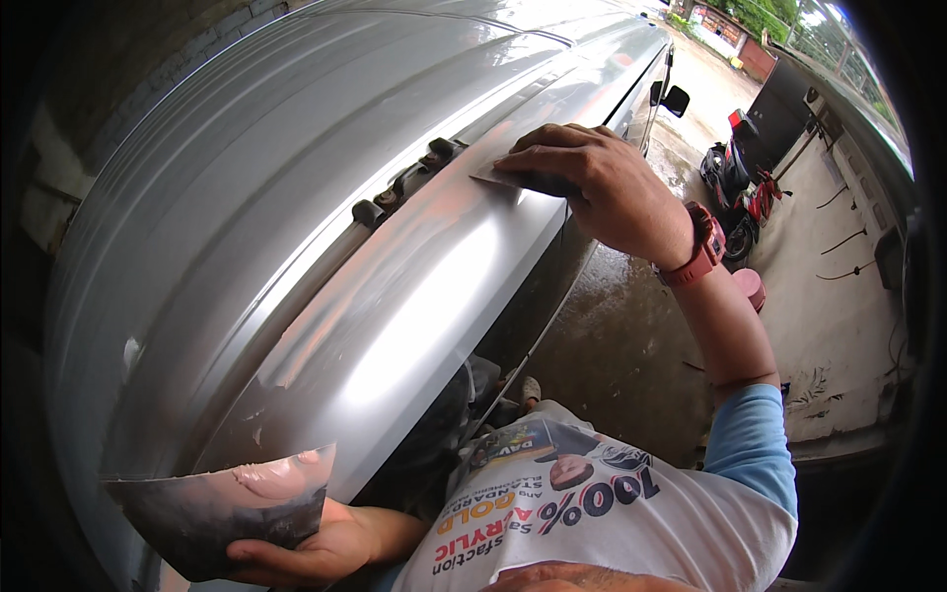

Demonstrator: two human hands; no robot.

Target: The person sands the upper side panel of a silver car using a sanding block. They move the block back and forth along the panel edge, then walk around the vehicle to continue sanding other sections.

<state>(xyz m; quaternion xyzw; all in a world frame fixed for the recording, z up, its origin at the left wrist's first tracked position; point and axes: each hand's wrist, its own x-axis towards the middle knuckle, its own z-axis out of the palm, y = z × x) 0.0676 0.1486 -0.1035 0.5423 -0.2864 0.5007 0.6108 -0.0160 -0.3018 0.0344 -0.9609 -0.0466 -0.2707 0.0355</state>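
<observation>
My left hand (340, 548) grips a thin dark mixing sheet (197, 523) from below, its thumb lying over the face. Along the sheet's upper edge sits a mound of pinkish body filler (271, 479). Farther up, my right hand (626, 187) holds a thin, flat filler spreader (503, 178) against the silver roof side of a vehicle (424, 286). My fingers cover much of the spreader. Streaks of pink-orange filler (321, 321) run along the panel, between the roof channel and the rounded lower edge. A red watch (705, 247) is on my right wrist.
Dark fittings (404, 187) stick up from the roof channel beside the streaks. A black side mirror (675, 100) juts out toward the far end. On the wet floor (617, 335) to the right stand a red motorcycle (755, 192) and a pink container (749, 289), near a pale wall.
</observation>
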